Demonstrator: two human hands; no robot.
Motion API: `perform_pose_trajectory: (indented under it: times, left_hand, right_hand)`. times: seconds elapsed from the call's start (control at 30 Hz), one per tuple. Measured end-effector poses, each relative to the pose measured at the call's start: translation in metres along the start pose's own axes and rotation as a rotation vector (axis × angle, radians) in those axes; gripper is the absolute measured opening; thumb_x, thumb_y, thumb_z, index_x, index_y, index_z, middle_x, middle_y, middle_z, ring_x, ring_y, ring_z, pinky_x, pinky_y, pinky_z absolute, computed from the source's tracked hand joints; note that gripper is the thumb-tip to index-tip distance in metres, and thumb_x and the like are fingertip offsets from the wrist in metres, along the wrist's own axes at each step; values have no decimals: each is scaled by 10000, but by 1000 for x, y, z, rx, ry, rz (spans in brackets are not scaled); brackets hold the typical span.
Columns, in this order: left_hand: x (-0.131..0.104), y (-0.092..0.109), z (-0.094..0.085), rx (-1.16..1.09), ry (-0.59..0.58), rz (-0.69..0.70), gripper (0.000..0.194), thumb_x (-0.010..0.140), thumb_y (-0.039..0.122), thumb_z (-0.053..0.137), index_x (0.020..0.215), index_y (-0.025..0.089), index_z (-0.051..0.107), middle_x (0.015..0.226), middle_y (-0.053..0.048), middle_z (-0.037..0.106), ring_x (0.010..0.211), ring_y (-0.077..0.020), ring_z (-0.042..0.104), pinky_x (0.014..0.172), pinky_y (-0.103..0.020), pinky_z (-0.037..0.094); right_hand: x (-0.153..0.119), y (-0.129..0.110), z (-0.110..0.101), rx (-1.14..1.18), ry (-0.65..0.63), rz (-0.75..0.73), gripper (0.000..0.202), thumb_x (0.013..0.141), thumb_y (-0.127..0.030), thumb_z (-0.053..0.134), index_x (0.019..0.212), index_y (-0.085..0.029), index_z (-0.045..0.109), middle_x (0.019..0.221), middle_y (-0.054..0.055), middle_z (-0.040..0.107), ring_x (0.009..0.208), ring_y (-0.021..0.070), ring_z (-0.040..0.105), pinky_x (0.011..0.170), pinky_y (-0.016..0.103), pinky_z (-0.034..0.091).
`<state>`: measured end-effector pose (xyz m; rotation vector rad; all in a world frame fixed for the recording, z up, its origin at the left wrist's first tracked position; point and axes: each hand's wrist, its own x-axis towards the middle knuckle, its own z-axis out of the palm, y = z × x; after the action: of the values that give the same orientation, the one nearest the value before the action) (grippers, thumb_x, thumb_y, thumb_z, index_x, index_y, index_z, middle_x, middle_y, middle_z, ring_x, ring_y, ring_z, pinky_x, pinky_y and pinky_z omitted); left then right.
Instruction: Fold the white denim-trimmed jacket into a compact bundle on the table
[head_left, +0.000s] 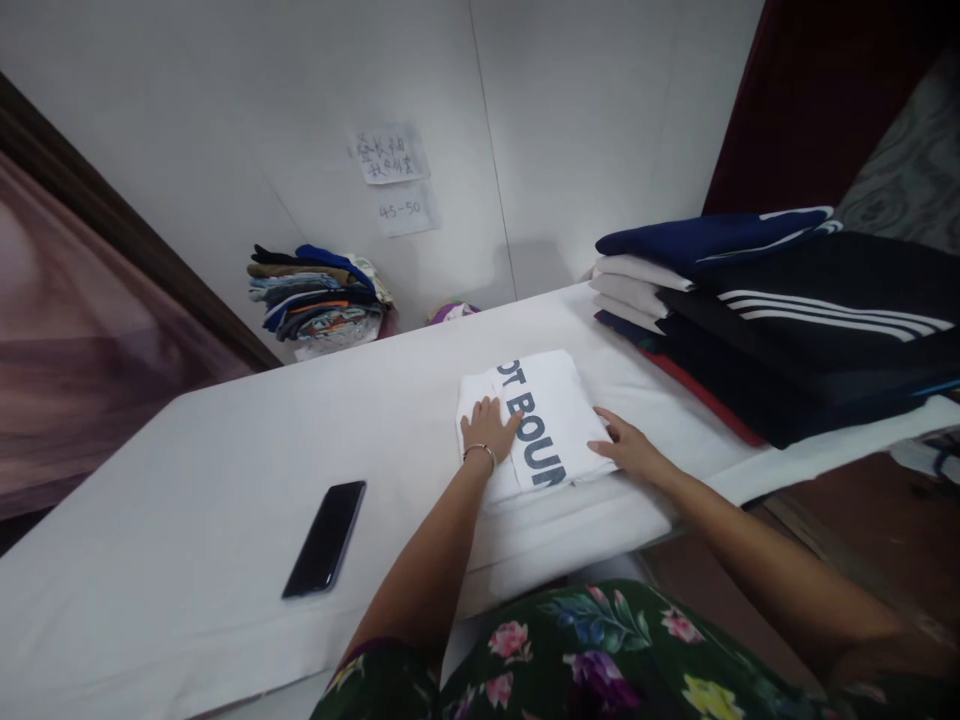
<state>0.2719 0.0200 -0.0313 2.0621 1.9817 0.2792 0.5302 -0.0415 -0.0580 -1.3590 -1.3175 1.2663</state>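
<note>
A folded white garment (555, 400) with large dark letters lies on the white-covered table (225, 450) near its front edge. My left hand (489, 430), with a bracelet at the wrist, rests flat on the garment's left part, fingers spread. At the garment's right edge is my right hand (626, 446), its thumb and fingers apart and touching the cloth. Neither hand is closed around anything.
A black phone (325, 540) lies left of my left forearm. Stacked dark, blue and light clothes (780, 320) stand at the right. Beyond the table's back edge is another clothes pile (319, 295). Two paper notes (391, 155) hang on the wall.
</note>
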Motion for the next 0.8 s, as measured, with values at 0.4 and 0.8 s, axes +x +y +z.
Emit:
perform_pose_trajectory:
  times: [0.4,0.8]
  left_hand:
    - [2,-34,-13,-574,181,-53,451,907,397,434,1292,186,537,1421,-77,466,1325,-212,407,1118,-359,290]
    - [-33,-121,6,-127,240,324,649,784,104,451,1424,135,349,1467,-126,388,1345,-244,376,1120,-443,330]
  right_hand:
    - [11,2,-20,-188,132,-31,642,797,-499,609,1359,-219,478,1045,75,655,855,199,631,723,301,523]
    - [52,17,-50,-922,-107,-786,728,862,-308,554,1500,-292,202,1578,44,81,1427,271,168,1116,466,296]
